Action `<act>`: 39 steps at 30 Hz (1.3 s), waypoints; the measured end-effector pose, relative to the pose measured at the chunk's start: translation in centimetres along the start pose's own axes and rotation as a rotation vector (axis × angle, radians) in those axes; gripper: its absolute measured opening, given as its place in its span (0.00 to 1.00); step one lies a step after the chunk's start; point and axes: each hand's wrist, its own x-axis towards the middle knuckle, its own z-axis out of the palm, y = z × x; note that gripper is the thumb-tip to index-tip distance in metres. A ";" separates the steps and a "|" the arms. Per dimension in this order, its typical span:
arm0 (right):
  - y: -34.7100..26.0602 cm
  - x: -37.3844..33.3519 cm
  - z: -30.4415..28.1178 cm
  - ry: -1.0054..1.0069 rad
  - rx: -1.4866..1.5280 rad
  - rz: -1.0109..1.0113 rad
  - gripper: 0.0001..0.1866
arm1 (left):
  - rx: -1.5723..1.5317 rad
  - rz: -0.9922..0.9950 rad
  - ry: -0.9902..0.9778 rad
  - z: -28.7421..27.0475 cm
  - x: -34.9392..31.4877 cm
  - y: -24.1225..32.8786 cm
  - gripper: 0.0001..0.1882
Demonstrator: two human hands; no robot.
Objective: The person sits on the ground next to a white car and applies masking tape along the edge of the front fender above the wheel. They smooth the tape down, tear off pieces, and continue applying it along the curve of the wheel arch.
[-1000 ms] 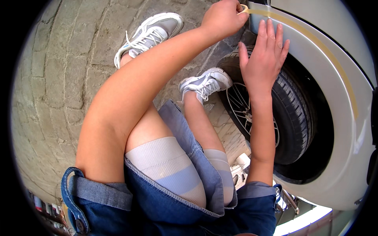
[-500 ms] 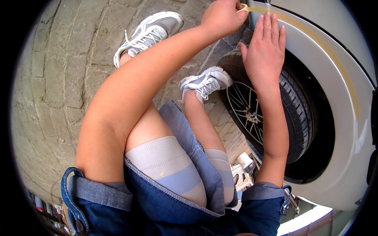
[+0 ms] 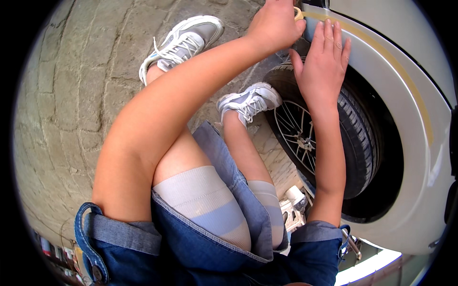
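Note:
My left hand (image 3: 276,26) is closed round a roll of yellowish masking tape (image 3: 299,13) at the top, by the front end of a pale car fender (image 3: 415,162). From there a strip of the same tape (image 3: 407,78) curves along the fender, above the wheel arch. My right hand (image 3: 323,69) lies with fingers stretched out, its fingertips on the fender just below the strip's upper end. Part of the roll is hidden behind my left fingers.
Inside the arch sits a black tyre (image 3: 358,143) with a spoked wheel rim (image 3: 301,138), turned outward. My sneakers (image 3: 183,43) rest on stone paving (image 3: 71,95). A white metal part (image 3: 292,212) shows between my leg and right forearm.
My left hand, with the tape roll, has moved slightly right and down, closer to the fender's edge. The right fingertips have shifted a little down and right.

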 end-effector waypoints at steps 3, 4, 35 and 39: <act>-0.2 -0.3 -0.9 0.028 0.026 0.027 0.41 | 0.028 0.055 -0.028 -0.6 -0.1 0.7 0.18; -0.1 -0.5 -1.1 0.027 0.045 0.035 0.40 | 0.037 0.083 -0.051 -0.8 -0.1 0.8 0.18; -10.1 -18.3 3.9 -0.336 1.524 0.857 0.12 | -0.060 0.008 -0.048 2.2 2.9 1.5 0.14; -11.7 -20.4 8.2 -0.252 1.856 1.063 0.12 | -0.066 -0.042 -0.126 1.5 3.6 1.9 0.14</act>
